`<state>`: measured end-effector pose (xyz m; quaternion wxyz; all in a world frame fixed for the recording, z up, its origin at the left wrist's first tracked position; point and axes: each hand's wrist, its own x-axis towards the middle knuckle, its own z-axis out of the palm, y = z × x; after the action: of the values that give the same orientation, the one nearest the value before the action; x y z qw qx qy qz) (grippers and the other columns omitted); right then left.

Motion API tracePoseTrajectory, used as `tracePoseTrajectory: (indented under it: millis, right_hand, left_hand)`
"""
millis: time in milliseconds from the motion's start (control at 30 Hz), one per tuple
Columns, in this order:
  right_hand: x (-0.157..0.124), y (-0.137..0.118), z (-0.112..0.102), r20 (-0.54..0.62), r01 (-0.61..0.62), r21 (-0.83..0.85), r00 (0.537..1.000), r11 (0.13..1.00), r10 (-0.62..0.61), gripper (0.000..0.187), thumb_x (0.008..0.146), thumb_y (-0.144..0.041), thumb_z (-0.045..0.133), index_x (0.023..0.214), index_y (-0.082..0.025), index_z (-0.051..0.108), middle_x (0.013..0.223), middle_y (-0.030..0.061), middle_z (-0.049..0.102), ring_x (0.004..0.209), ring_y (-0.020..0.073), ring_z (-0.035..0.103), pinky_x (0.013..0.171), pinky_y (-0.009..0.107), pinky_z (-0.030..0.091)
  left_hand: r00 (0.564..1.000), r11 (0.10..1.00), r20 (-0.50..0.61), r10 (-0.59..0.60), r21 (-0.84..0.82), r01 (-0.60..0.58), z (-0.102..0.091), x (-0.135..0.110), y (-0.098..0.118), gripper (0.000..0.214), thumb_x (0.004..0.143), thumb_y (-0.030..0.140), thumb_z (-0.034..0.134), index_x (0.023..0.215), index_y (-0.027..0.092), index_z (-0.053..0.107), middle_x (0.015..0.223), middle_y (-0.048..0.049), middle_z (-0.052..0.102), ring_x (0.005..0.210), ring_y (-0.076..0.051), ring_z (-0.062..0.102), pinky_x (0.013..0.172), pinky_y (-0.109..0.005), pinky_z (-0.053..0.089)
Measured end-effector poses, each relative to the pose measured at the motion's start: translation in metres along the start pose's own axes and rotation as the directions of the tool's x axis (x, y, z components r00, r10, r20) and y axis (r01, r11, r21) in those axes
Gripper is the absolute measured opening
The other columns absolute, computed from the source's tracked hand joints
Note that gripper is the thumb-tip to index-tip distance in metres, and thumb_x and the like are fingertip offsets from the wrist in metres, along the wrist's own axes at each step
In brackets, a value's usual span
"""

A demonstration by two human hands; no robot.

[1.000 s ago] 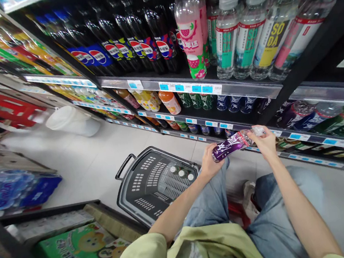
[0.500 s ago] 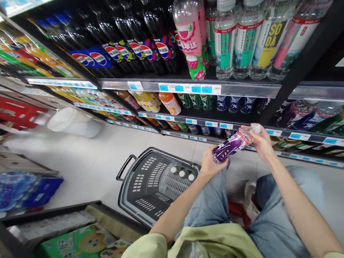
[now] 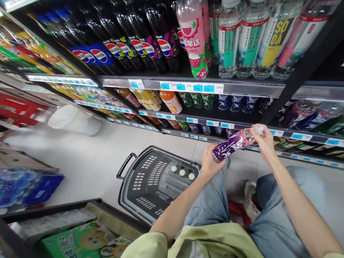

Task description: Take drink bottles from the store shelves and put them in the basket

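Ideally, steady the bottle [image 3: 230,145] right of the basket [image 3: 133,194]: left hand [image 3: 210,163] wrapped round the bottle's base, right hand [image 3: 265,139] pinching near the cap [image 3: 258,129], squeezing gently.

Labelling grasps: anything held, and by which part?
Yes, a purple-labelled bottle: the left hand grips its base end, the right hand its neck and cap end.

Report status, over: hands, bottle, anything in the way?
Left hand holds purple-labelled bottle low; right hand at its top. Bottle tilted. Black basket on floor; hands unobstructed.
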<state>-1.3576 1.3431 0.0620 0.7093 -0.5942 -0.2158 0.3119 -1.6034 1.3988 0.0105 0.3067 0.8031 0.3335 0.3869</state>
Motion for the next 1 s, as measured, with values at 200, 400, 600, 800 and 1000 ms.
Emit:
tracePoseTrajectory:
  millis: [200, 400, 600, 800, 1000]
  right_hand:
    - [-0.003, -0.007, 0.002, 0.176, -0.096, 0.100, 0.981, 0.990, 0.077, 0.059, 0.070, -0.053, 0.093, 0.119, -0.031, 0.067, 0.120, 0.0036, 0.080, 0.114, 0.0312, 0.076, 0.084, 0.039, 0.064]
    - [-0.005, -0.008, 0.008, 0.146, -0.124, 0.171, 0.984, 0.977, 0.099, 0.059, 0.068, -0.053, 0.094, 0.116, -0.030, 0.067, 0.116, 0.0048, 0.081, 0.114, 0.0319, 0.076, 0.088, 0.042, 0.064]
    - [-0.005, -0.007, 0.005, 0.139, -0.106, 0.200, 0.987, 0.974, 0.079, 0.065, 0.066, -0.052, 0.096, 0.116, -0.029, 0.064, 0.114, 0.0061, 0.081, 0.113, 0.0325, 0.076, 0.095, 0.048, 0.063]
    - [-0.017, -0.012, -0.003, 0.227, -0.039, 0.200, 0.974, 0.979, -0.008, 0.063, 0.063, -0.045, 0.100, 0.115, -0.027, 0.069, 0.112, 0.0081, 0.082, 0.109, 0.0299, 0.077, 0.095, 0.045, 0.063]
    - [-0.038, -0.024, -0.020, 0.406, 0.058, 0.103, 0.909, 0.993, -0.095, 0.065, 0.061, -0.044, 0.102, 0.117, -0.022, 0.077, 0.114, 0.0111, 0.080, 0.109, 0.0322, 0.075, 0.099, 0.047, 0.061]
  left_hand:
    - [0.986, 0.986, 0.030, -0.166, 0.031, 0.165, -0.003, -0.002, 0.002, 0.066, 0.070, 0.036, 0.089, 0.126, 0.024, 0.057, 0.119, -0.0084, 0.072, 0.110, -0.029, 0.071, 0.098, -0.048, 0.059]
    - [0.984, 0.986, 0.060, -0.165, 0.033, 0.163, -0.004, -0.002, 0.003, 0.062, 0.070, 0.039, 0.089, 0.122, 0.023, 0.061, 0.115, -0.0082, 0.074, 0.108, -0.030, 0.071, 0.098, -0.047, 0.058]
    - [0.992, 0.993, 0.067, -0.111, 0.037, 0.109, -0.007, -0.002, 0.012, 0.060, 0.075, 0.040, 0.084, 0.126, 0.020, 0.060, 0.119, -0.0109, 0.071, 0.111, -0.029, 0.069, 0.099, -0.047, 0.056]
    - [0.994, 0.991, 0.055, 0.091, 0.097, -0.096, -0.013, -0.004, 0.052, 0.067, 0.081, 0.032, 0.079, 0.141, 0.022, 0.052, 0.140, -0.0139, 0.064, 0.132, -0.030, 0.060, 0.113, -0.051, 0.050]
    - [0.976, 0.984, 0.153, 0.153, 0.069, -0.165, -0.008, 0.024, 0.116, 0.089, 0.079, 0.043, 0.088, 0.154, 0.024, 0.043, 0.153, -0.0152, 0.055, 0.143, -0.031, 0.053, 0.120, -0.053, 0.046]
